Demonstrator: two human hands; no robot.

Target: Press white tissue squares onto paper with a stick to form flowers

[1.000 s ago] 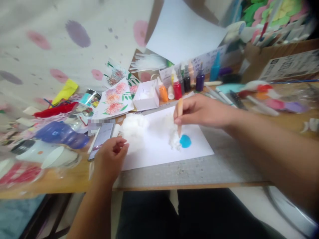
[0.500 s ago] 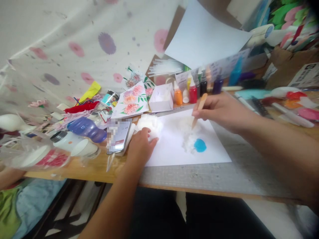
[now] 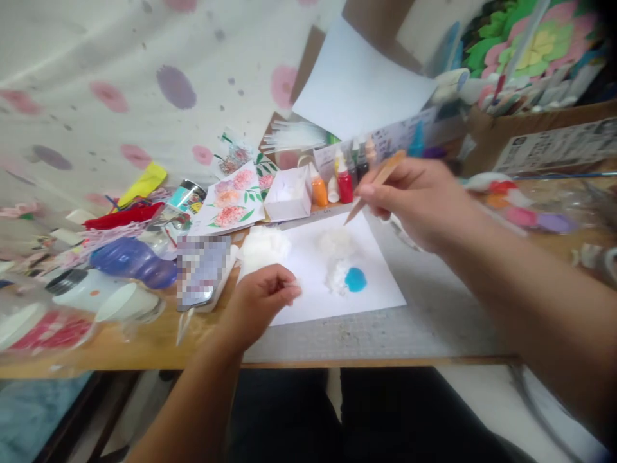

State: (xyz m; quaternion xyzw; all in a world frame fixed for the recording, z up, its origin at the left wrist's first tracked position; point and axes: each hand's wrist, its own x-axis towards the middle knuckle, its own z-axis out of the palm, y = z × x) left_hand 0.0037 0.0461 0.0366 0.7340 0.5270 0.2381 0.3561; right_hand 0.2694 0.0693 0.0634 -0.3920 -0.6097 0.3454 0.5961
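Observation:
My right hand (image 3: 419,196) grips a wooden stick (image 3: 373,186), its tip lifted above the white paper sheet (image 3: 380,283) near the far edge. On the sheet lie two small tufts of white cotton (image 3: 336,244) and a blue paint blob (image 3: 355,279) touching the nearer tuft. My left hand (image 3: 258,302) rests on the sheet's left edge, pinching a small wisp of white cotton between its fingertips. A bigger white cotton pile (image 3: 264,247) lies just beyond that hand.
Small paint bottles (image 3: 337,183) and a white box (image 3: 288,193) stand behind the sheet. A phone (image 3: 202,270), a purple bottle (image 3: 132,262), flower paintings (image 3: 231,200) and craft clutter fill the left. Pens and a cardboard box (image 3: 540,138) lie right. The table's front edge (image 3: 361,361) is near.
My right hand lifted the stick off the cotton by the blue blob and moved it toward the bottles. My left hand drew back from the big cotton pile with a wisp.

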